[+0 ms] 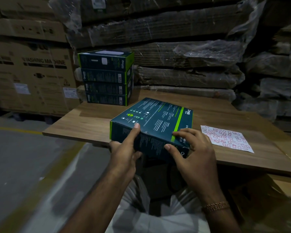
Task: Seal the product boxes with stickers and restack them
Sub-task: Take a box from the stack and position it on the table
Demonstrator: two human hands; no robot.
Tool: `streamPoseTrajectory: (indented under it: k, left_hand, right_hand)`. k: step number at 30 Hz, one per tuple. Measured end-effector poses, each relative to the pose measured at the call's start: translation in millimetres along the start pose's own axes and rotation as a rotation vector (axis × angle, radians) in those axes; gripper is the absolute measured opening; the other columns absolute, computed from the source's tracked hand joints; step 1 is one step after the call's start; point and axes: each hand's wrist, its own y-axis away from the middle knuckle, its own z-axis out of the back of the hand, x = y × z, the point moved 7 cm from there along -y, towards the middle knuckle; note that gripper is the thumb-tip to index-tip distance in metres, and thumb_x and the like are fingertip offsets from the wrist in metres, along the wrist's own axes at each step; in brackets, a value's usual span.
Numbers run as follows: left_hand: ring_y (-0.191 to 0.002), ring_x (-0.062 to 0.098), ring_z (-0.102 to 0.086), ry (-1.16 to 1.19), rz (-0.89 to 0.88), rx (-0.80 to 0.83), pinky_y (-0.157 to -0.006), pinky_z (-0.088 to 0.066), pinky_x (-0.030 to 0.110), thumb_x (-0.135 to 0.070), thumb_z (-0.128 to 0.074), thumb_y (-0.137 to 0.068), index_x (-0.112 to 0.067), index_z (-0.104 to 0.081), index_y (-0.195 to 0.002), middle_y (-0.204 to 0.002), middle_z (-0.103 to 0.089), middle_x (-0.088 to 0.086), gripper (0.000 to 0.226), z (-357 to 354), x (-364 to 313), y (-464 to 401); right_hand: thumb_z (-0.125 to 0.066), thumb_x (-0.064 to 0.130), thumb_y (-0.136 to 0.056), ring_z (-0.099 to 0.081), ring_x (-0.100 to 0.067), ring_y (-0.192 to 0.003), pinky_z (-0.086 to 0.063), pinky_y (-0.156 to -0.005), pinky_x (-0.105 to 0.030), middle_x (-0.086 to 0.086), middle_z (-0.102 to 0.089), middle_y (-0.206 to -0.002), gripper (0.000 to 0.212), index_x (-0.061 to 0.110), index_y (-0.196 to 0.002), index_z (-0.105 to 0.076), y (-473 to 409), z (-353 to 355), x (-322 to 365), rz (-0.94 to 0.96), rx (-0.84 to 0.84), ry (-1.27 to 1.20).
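A dark teal product box (156, 118) with green stripes lies tilted at the near edge of the wooden table (91, 120), its printed back face up. My left hand (124, 148) grips its near left corner from below, the thumb pressing on the top edge. My right hand (191, 148) rests on the box's near right side, fingers spread over the edge. A stack of several matching boxes (106, 78) stands at the table's far left. A white sticker sheet (227, 137) with red-outlined stickers lies flat to the right of the held box.
Large cardboard cartons (30, 73) stand on the floor to the left. Plastic-wrapped flattened cardboard (183, 47) is piled behind the table and along the right. A grey floor with a yellow line (15, 130) runs along the left.
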Motion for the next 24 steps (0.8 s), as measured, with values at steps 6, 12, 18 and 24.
streamPoseTrajectory:
  k: [6,12,18,24]
  left_hand:
    - [-0.101,0.029,-0.080,-0.148,0.135,0.087,-0.076,-0.066,0.036,-0.043,-0.080,-0.093,-0.012,-0.061,-0.137,-0.127,-0.075,0.016,0.057,1.0,15.0,0.6]
    - [-0.089,0.032,-0.081,-0.504,0.158,0.160,-0.074,-0.065,0.035,-0.042,-0.057,-0.109,0.002,-0.065,-0.121,-0.105,-0.081,0.017,0.046,12.0,25.3,-11.9]
    - [-0.067,0.025,-0.072,-0.943,-0.207,0.029,-0.070,-0.061,0.047,-0.050,-0.069,-0.102,-0.015,-0.074,-0.074,-0.071,-0.077,0.003,0.045,34.4,15.6,-26.1]
    - [-0.092,0.018,-0.049,-0.970,-0.825,-0.181,-0.080,-0.044,0.030,-0.030,-0.089,-0.085,-0.015,-0.053,-0.102,-0.108,-0.052,0.004,0.042,9.6,-19.1,18.5]
  right_hand:
    - [-0.089,0.028,-0.085,-0.055,-0.010,-0.124,-0.038,-0.105,-0.010,0.006,-0.061,-0.128,0.036,0.027,-0.120,-0.080,-10.4,-6.9,-33.0,-0.045,0.005,-0.034]
    - [-0.088,0.027,-0.088,-0.058,-0.010,-0.129,-0.044,-0.111,-0.025,0.007,-0.065,-0.137,0.039,0.028,-0.125,-0.078,-16.3,-9.2,-62.8,-0.068,-0.011,-0.032]
    - [-0.086,0.023,-0.090,-0.055,-0.004,-0.136,-0.045,-0.117,-0.026,0.009,-0.062,-0.148,0.044,0.026,-0.133,-0.075,-13.7,-7.1,-78.1,-0.068,-0.024,-0.058]
    - [-0.092,0.022,-0.081,-0.054,-0.012,-0.141,-0.045,-0.117,-0.033,0.014,-0.054,-0.156,0.068,0.031,-0.143,-0.067,-9.8,-12.8,-81.7,-0.048,0.016,0.000]
